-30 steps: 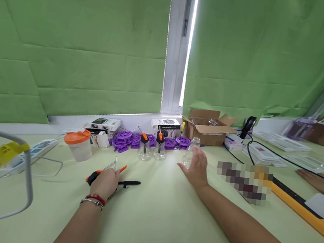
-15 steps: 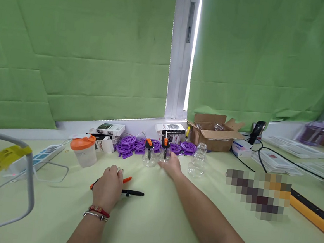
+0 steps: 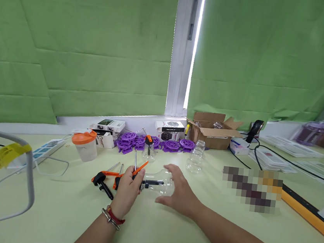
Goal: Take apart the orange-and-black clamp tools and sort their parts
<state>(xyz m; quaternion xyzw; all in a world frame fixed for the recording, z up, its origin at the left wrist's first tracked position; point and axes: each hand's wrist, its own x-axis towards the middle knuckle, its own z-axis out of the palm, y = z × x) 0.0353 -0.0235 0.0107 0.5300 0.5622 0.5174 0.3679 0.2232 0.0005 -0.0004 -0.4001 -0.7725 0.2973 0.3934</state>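
Observation:
A clear bottle [image 3: 162,182] lies sideways in the air between my hands, its black tube visible inside. My left hand [image 3: 127,191] is closed around its black and orange pump top, from which an orange lever and a thin metal spout stick out. My right hand [image 3: 184,194] curves round the bottle's base, thumb below and fingers above. Beside my left hand, loose black and orange pump tops [image 3: 101,181] with metal spouts lie on the table, partly hidden by that hand. Behind, another clear bottle [image 3: 148,155] stands upright with its pump top on.
Clear bottle bodies [image 3: 195,160] stand near an open cardboard box [image 3: 215,135]. Purple plastic wheel-like parts [image 3: 172,146] line the back, by small boxes [image 3: 169,126]. An orange-lidded cup [image 3: 84,146], power strip [image 3: 46,151] and grey bent frame [image 3: 30,184] are left; a yellow-black bar [image 3: 307,208] is right.
My right hand has brought one bottle from the back row towards me and tipped it sideways. My left hand has left the loose tops and now grips this bottle's top.

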